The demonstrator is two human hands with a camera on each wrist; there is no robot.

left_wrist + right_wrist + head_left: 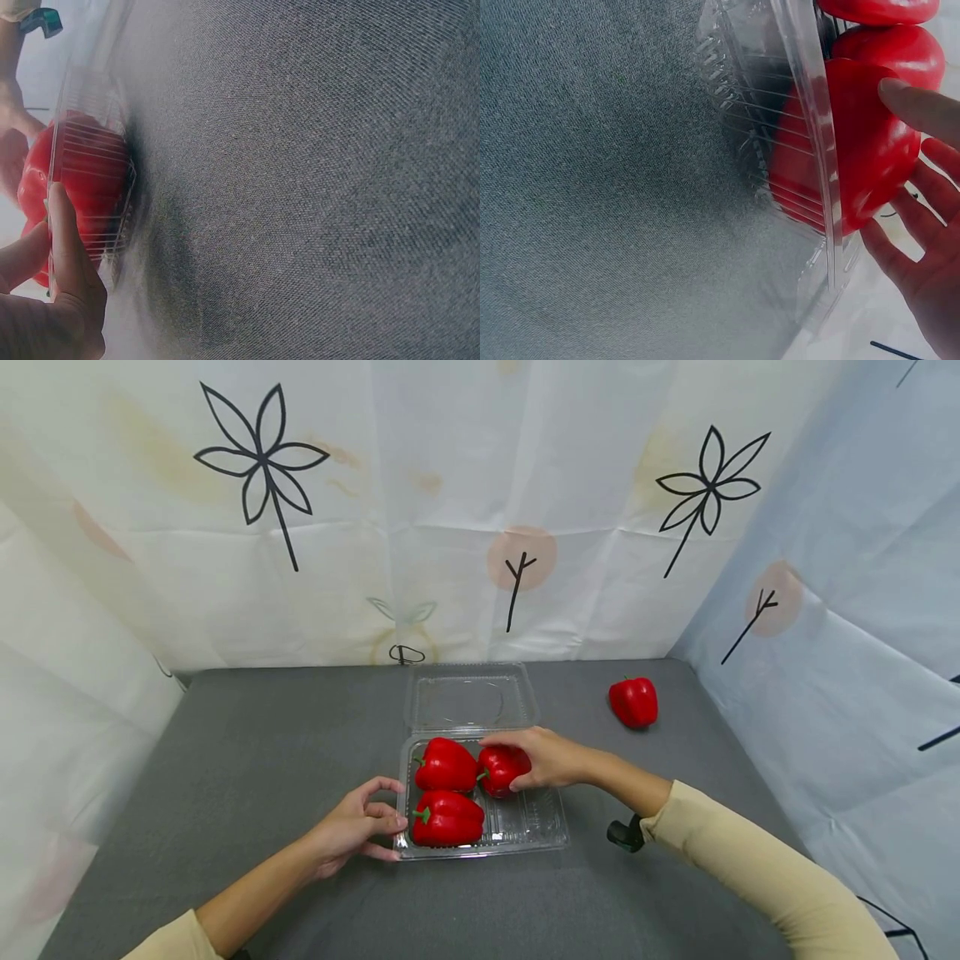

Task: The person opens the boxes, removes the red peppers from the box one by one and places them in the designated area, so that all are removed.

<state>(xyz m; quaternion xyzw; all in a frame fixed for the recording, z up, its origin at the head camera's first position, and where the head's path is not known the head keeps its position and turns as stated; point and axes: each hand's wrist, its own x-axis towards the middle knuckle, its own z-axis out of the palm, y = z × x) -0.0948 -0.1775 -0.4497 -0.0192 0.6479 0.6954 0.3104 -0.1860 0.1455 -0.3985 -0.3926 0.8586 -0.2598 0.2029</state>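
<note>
A clear plastic container (522, 822) lies with its lid (468, 697) folded back behind it. My left hand (358, 827) pinches the container's left rim between thumb and fingers, as the left wrist view also shows. Inside, two red bell peppers sit along the left side, one at the back (447, 766) and one at the front (450, 820). My right hand (546, 758) holds a third red bell pepper (501, 768) beside the back one, thumb on its near side and fingers around the far side. In the right wrist view this pepper (862, 142) is low within the container wall.
Another red bell pepper (633, 702) rests on the grey tabletop (292, 727) at the back right. White printed cloth (450, 485) hangs behind the table and along both sides. A dark device (626, 835) is strapped at my right wrist.
</note>
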